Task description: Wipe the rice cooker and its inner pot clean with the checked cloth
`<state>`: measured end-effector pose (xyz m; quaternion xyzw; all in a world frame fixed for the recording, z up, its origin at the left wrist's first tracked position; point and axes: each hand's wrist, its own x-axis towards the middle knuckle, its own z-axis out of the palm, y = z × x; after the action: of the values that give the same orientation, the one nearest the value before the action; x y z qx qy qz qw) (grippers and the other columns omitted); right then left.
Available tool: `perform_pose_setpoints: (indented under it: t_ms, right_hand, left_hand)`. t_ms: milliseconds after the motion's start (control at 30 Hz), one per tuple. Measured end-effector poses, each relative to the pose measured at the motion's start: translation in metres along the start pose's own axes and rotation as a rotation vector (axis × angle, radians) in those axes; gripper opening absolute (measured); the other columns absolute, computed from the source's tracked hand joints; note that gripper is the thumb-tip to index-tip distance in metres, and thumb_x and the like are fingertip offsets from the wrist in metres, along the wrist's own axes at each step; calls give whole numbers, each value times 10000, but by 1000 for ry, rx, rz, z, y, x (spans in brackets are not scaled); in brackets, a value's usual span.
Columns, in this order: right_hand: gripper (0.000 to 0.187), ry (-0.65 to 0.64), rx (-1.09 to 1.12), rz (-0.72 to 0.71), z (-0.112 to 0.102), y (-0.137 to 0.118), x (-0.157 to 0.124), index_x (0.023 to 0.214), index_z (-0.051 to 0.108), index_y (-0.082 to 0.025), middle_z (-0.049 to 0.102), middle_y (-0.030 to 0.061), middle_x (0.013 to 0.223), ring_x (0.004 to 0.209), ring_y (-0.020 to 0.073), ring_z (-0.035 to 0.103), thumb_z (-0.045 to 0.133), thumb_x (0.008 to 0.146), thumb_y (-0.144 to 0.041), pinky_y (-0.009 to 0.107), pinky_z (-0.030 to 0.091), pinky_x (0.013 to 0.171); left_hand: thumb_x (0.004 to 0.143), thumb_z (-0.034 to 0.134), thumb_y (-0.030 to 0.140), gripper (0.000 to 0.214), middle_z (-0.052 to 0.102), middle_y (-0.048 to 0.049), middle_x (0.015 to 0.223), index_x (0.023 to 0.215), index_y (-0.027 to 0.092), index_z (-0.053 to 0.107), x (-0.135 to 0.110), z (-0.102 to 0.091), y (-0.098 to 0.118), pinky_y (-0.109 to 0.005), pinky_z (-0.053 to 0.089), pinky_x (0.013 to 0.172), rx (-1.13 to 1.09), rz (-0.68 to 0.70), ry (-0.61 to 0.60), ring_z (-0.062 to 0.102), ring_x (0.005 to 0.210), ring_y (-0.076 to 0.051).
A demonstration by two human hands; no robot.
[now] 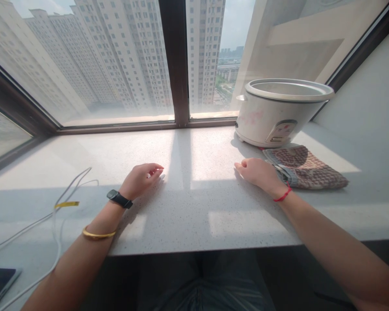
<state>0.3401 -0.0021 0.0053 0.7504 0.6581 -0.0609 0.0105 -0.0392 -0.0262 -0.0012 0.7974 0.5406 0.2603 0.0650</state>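
Loosely curled and gripping nothing, the left hand (139,180) and right hand (257,172) rest palm-down on the countertop (188,211). The woven cloth (307,168) lies just right of the right hand. Print on the rice cooker (272,116) beyond is too small to read.

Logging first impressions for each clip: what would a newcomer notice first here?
Two bare hands, left hand and right hand, rest empty on the pale counter in front of a big window. A lidless white rice cooker stands at the back right, with a patterned cloth lying before it beside the right hand.
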Motion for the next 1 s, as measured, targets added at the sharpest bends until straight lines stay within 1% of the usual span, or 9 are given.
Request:
perform_pose_setpoints:
  t_ms: [333, 533, 700, 800, 833, 867, 900, 967, 1000]
  right_hand:
    - [482, -17, 59, -3, -2, 1, -2, 777, 701, -204, 722, 106, 922, 896, 266, 638, 376, 906, -535, 320, 333, 634]
    - [481, -39, 94, 11, -2, 4, 2, 739, 681, -206, 715, 96, 885, 829, 243, 625, 394, 891, -562, 316, 339, 636]
    - [468, -45, 113, -6, -2, 7, 5, 695, 646, -210, 688, 78, 804, 755, 221, 599, 404, 896, -556, 302, 324, 626]
    - [460, -44, 203, -16, -1, 9, 6, 627, 581, -197, 630, 56, 679, 660, 185, 548, 445, 895, -545, 297, 316, 616]
    - [447, -13, 272, -32, -2, 10, 5, 613, 551, -193, 598, 44, 637, 627, 166, 522, 470, 894, -530, 292, 318, 611]
    - [427, 56, 361, -55, -4, 12, 4, 614, 527, -190, 568, 32, 610, 606, 149, 499, 492, 895, -510, 286, 325, 609]
    - [401, 171, 457, -79, -6, 15, 2, 630, 512, -189, 550, 25, 604, 600, 136, 486, 505, 901, -485, 278, 338, 611]
    - [349, 505, 603, -118, -16, 26, 1, 686, 524, -181, 557, 31, 638, 623, 126, 497, 509, 917, -442, 266, 378, 630]
    - [353, 687, 621, -122, -24, 34, 2, 712, 548, -169, 574, 46, 662, 647, 130, 519, 496, 929, -442, 270, 402, 651]
  left_hand:
    - [920, 552, 372, 263, 750, -41, 820, 962, 190, 738, 1, 0, 1, -306, 504, 687, -13, -15, 7, 657, 697, -160]
    - [915, 555, 378, 269, 749, -46, 815, 962, 188, 739, 1, 0, 1, -304, 503, 682, -13, -23, 1, 662, 701, -167]
    - [917, 551, 389, 281, 753, -49, 819, 970, 189, 741, 1, -1, 0, -308, 509, 680, -5, -19, 3, 667, 702, -171]
    - [922, 548, 395, 286, 757, -51, 837, 977, 191, 740, 1, -2, -1, -303, 513, 682, -5, -10, 6, 673, 709, -170]
    - [923, 549, 395, 286, 757, -51, 841, 978, 190, 740, 1, -2, -1, -301, 514, 684, -5, -8, 8, 674, 709, -168]
    - [923, 551, 395, 286, 757, -52, 843, 979, 189, 741, 1, -2, -2, -300, 514, 686, -5, -8, 10, 674, 709, -167]
    - [922, 551, 394, 287, 757, -53, 843, 979, 187, 742, 1, -2, -3, -301, 515, 691, -6, -12, 14, 674, 708, -167]
    - [919, 549, 389, 288, 757, -57, 846, 977, 184, 743, 1, -1, -5, -305, 516, 700, -7, -26, 23, 671, 710, -168]
    - [919, 546, 384, 287, 757, -60, 848, 976, 183, 743, 1, 0, -6, -306, 515, 699, 1, -29, 24, 668, 710, -168]
